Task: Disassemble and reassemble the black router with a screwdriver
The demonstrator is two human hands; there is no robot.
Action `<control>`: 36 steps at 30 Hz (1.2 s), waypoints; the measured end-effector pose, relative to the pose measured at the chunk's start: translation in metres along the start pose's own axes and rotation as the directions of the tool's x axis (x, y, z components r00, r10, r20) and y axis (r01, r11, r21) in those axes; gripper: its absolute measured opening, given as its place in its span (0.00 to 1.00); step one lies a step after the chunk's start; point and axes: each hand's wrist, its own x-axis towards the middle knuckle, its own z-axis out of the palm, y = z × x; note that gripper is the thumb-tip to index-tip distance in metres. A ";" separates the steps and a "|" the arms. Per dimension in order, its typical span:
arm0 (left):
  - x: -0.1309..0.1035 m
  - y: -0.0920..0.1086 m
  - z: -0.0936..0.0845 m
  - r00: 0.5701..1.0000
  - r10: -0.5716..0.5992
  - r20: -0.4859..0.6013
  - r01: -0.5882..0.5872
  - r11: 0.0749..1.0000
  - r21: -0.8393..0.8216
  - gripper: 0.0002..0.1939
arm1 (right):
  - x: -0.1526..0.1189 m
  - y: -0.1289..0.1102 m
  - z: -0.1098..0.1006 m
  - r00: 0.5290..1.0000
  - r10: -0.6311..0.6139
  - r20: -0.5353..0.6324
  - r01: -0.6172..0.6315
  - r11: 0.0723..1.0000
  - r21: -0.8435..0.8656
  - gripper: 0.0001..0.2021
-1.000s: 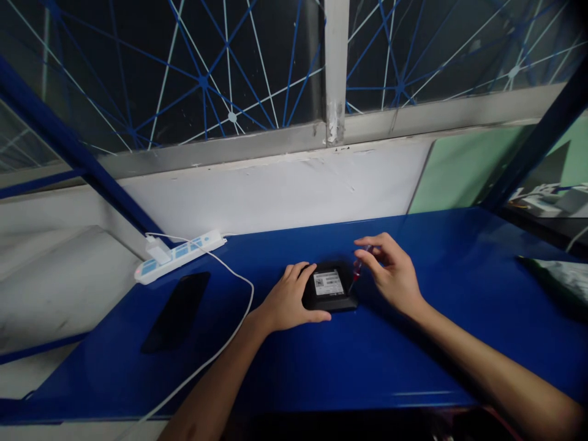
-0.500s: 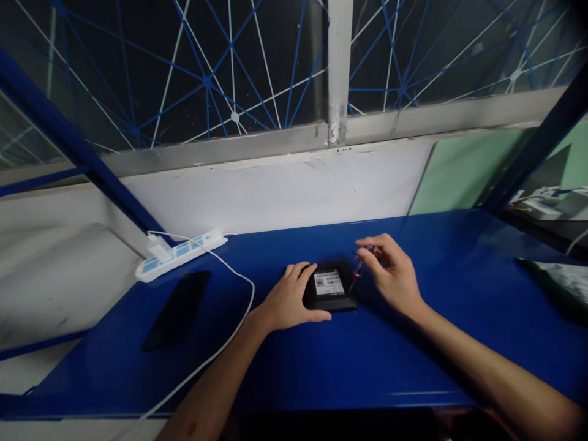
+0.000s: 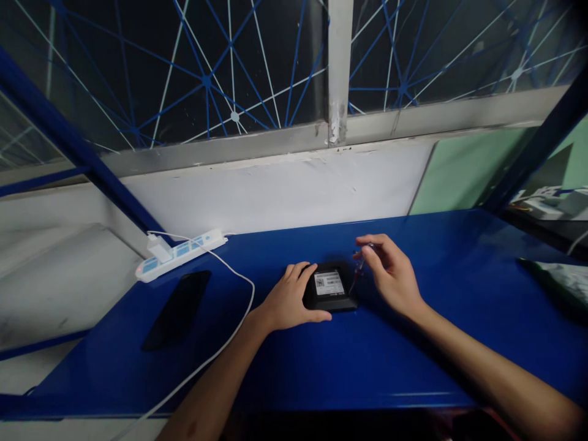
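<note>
A small black device (image 3: 337,302) with a white label lies on the blue table (image 3: 367,361). My left hand (image 3: 291,299) grips its left side, fingers at the far edge and thumb along the near edge. In my right hand (image 3: 383,266) is a thin screwdriver (image 3: 358,267) with a clear handle, held between thumb and fingers. The tool slants down, and its tip meets the right part of the device. Fine detail at the tip is too small to make out.
A white power strip (image 3: 184,252) with a plug and a white cable (image 3: 250,288) lies at the left. Beside it is a black phone-like slab (image 3: 177,311). A green and silvery packet (image 3: 558,282) sits at the right edge. Blue posts flank the table.
The fingers of my right hand have shifted slightly around the screwdriver handle, which looks turned a little. My left hand and the device stay in place.
</note>
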 end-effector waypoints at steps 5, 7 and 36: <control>0.001 -0.001 0.001 1.000 0.003 -0.010 -0.003 1.000 -0.006 0.57 | 0.002 0.004 0.000 0.999 -0.052 -0.005 0.051 0.995 -0.089 0.11; 0.001 -0.001 0.001 1.000 0.005 -0.013 -0.005 1.000 -0.008 0.58 | 0.002 0.006 0.000 0.998 -0.064 -0.002 0.064 0.992 -0.108 0.10; -0.002 -0.007 0.001 0.999 0.035 0.002 -0.035 0.999 0.008 0.60 | 0.000 0.004 0.000 0.999 0.044 0.027 -0.044 0.999 0.013 0.14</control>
